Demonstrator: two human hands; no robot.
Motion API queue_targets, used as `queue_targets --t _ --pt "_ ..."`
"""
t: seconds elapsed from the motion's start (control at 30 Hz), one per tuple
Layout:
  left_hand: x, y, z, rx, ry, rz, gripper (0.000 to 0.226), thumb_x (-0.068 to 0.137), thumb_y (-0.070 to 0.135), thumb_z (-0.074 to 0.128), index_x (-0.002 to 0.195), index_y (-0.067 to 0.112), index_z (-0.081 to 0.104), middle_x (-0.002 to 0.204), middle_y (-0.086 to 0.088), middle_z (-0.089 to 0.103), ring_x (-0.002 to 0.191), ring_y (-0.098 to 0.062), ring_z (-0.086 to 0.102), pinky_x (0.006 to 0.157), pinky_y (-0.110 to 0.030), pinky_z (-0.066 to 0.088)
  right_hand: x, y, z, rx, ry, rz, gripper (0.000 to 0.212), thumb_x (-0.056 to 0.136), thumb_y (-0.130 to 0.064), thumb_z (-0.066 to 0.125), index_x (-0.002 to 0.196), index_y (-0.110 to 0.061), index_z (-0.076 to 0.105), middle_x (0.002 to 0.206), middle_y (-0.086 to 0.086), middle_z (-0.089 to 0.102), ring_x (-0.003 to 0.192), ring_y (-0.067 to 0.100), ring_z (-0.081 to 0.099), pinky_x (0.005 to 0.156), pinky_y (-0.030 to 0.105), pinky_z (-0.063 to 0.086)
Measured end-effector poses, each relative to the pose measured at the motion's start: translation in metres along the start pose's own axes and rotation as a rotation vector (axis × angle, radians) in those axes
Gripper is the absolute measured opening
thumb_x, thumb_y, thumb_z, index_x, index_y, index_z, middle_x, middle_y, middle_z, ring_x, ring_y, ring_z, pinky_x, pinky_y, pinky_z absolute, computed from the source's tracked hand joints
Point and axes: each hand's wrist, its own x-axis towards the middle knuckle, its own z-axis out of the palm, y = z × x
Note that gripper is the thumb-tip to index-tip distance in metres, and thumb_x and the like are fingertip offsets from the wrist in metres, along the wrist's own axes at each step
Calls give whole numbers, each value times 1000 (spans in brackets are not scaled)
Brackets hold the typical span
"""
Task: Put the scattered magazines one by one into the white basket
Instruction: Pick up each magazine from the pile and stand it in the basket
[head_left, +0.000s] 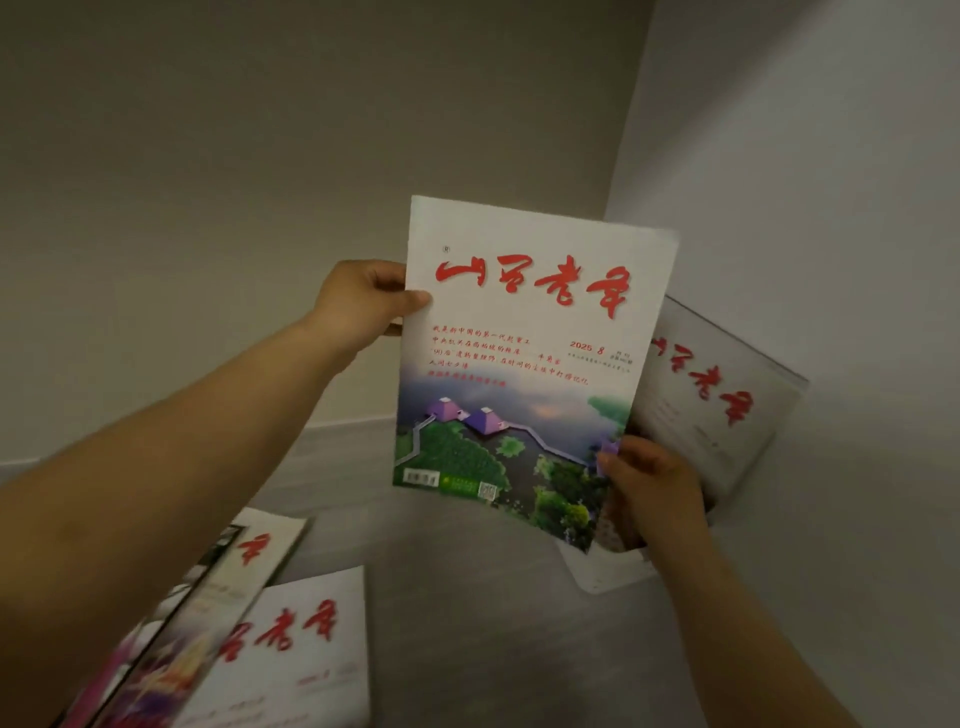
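Observation:
I hold a magazine (524, 374) up in the air, its white cover with red calligraphy and a lake scene facing me. My left hand (358, 301) pinches its upper left edge. My right hand (649, 488) grips its lower right corner. Behind it a second magazine (727, 395) stands tilted in the room's corner, inside the white basket (602, 571), of which only a low pale rim shows under the held magazine. Two more magazines lie on the grey floor at lower left: one (301, 644) flat, another (218, 582) overlapping it.
Two plain walls meet in a corner (623, 156) just behind the basket. Grey floor (467, 623) stretches between the loose magazines and the basket.

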Motion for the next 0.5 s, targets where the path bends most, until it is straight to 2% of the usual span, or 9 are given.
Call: queue_targets --t 0.07,0.13,0.23,0.33,0.43,0.5 --pt "16 6 25 34 -5 0 27 83 7 58 110 4 61 99 -1 60 75 -13 59 57 -19 47 13 -1 -18 9 96 -52 14 83 -5 59 93 -13 66 61 -10 61 57 4 54 43 8 46" --pt "31 11 48 32 -16 0 26 83 7 58 109 3 61 97 -3 60 68 -7 57 54 -17 48 24 2 -30 3 176 -97 15 84 -6 59 95 -14 66 66 -11 59 63 8 55 53 11 50" --pt "49 14 79 9 -36 9 25 84 4 57 108 1 60 97 -4 59 67 -6 56 47 -11 49 33 10 -40 25 316 -138 15 84 -5 57 89 -15 67 67 -12 59 63 0 52 47 -1 40" --pt "61 10 107 30 -41 11 26 84 2 56 110 -2 58 98 -6 57 79 -16 57 54 -15 46 37 24 -45 30 385 -119 16 85 -5 56 93 -12 67 75 -4 60 65 -3 52 48 -4 38" --pt "69 -1 133 8 -51 -13 26 85 3 55 111 -2 57 99 -6 56 90 -19 55 60 -17 47 38 42 -45 33 407 -80 18 85 -7 56 95 -17 66 74 -7 61 68 2 56 52 0 42" --pt "74 -6 148 -26 -49 -11 26 85 3 54 111 -1 57 98 -6 57 90 -18 56 60 -15 49 38 52 -45 9 413 -71 16 85 -8 56 91 -19 66 75 -3 63 71 10 59 59 10 46"
